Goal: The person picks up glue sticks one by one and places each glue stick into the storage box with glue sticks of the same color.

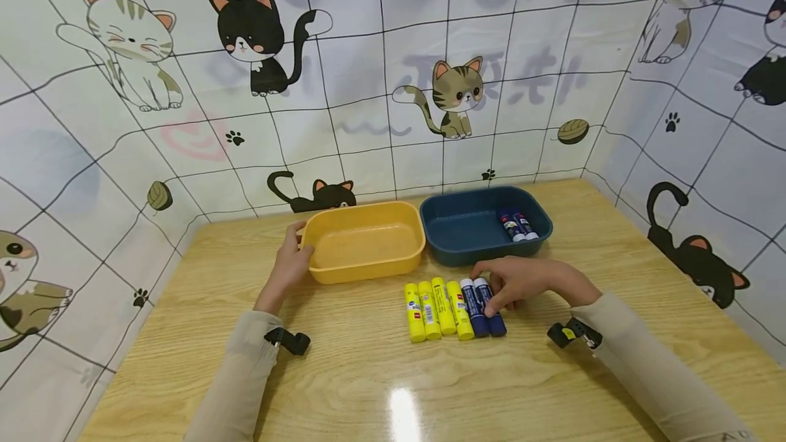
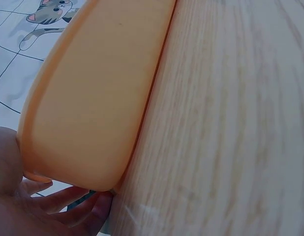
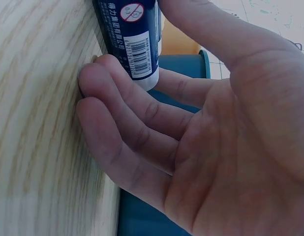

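two bins stand end to end at the back of the wood-grained surface [image 1: 344,367]: the yellow bin [image 1: 368,271] on the left, the blue bin [image 1: 457,227] on the right, ends close together. left hand [image 1: 290,264] is at the left end of the yellow bin; fingers are grasping that end, thumb at the rim, as the head and left wrist views agree.

a row of six capped tubes lies in front of the bins, side by side: four yellow tubes [image 1: 443,305], then two blue tubes with white caps pointing toward the bins. right hand [image 1: 522,282] reaches in from the right over the end of the row. its fingers are grasping the rightmost blue tube [image 1: 495,323]: thumb at its right side, index finger at the white-capped end. remaining fingers curl beneath the palm, beside the cap, per the right wrist view; a barcode shows on the label. the neighbouring blue tube [image 1: 474,307] lies just beside it on the left.

two stored tubes [image 1: 511,225], dark with white ends, lie side by side in the right part of the blue bin. both sleeves are beige; a dark strap [image 1: 288,341] sits at each wrist. backdrop [image 1: 344,128]: white, gridded, printed with cats.
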Available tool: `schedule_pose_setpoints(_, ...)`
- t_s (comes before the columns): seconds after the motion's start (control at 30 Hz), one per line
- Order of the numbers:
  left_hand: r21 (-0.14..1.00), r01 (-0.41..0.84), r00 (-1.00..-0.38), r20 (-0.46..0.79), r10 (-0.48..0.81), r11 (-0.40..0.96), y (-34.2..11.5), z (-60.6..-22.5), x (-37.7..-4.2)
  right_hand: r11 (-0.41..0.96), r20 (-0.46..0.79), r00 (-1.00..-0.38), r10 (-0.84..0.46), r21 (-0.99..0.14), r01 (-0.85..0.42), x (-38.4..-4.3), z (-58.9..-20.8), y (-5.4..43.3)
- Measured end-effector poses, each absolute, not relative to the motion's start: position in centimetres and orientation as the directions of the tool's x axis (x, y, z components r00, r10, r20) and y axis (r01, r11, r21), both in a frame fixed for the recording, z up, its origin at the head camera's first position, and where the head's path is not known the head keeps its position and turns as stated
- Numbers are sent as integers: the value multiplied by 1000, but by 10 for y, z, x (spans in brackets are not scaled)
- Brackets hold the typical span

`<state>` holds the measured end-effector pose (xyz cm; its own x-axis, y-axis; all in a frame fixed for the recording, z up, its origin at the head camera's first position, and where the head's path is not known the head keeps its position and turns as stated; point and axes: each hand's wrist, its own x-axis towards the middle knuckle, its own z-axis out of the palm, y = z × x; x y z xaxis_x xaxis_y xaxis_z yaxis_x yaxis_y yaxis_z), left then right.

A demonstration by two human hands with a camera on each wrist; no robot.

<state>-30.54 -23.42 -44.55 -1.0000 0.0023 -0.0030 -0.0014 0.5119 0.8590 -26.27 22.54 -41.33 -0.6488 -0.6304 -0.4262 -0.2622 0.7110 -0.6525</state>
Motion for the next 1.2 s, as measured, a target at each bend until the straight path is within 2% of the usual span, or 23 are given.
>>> schedule_pose_setpoints(0.5,858,-5,-1000,-2,-7,513,-234,-445,-305,721,-457,-633,-625,-648,-245,-261,-405,229)
schedule_pose_setpoints(0.83,853,-2,-1000,-1,-3,522,-234,-444,-305,712,-497,-597,-630,-676,-189,-259,-401,234)
schedule_pose_setpoints(1.2,848,-3,-1000,-5,2,530,-234,-444,-305,752,-514,-625,-587,-632,-186,-258,-402,228)
